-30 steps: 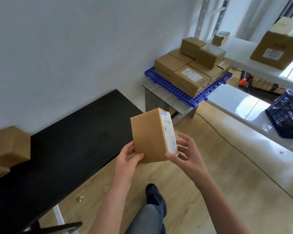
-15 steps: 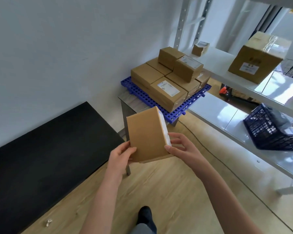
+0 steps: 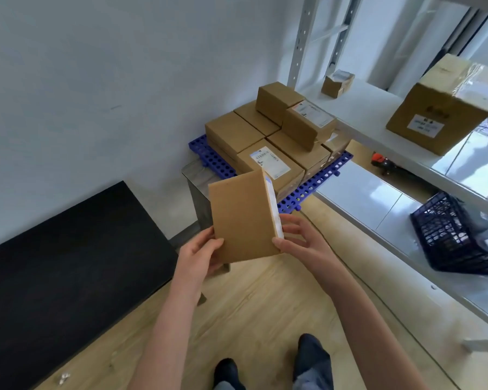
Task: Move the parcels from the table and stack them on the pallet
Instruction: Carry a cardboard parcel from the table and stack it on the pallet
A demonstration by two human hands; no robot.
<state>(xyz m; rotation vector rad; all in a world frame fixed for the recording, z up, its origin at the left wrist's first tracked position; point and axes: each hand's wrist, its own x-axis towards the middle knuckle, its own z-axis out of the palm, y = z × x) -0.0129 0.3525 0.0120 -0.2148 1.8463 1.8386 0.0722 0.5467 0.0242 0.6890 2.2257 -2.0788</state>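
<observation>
Closer to the pallet (image 3: 217, 161) than a second ago, one parcel (image 3: 243, 218) is held upright and tilted above the floor, plain brown face toward the camera, label on its right edge. Left hand (image 3: 199, 256) grips its lower left corner; right hand (image 3: 300, 244) clasps the lower right edge. Beyond it, at least six stacked parcels (image 3: 268, 161) sit on the blue pallet atop a small grey table (image 3: 193, 178). One black table (image 3: 68, 266) lies left; white shelving (image 3: 378, 119) with two boxes and one dark crate (image 3: 459, 237) stands right
</observation>
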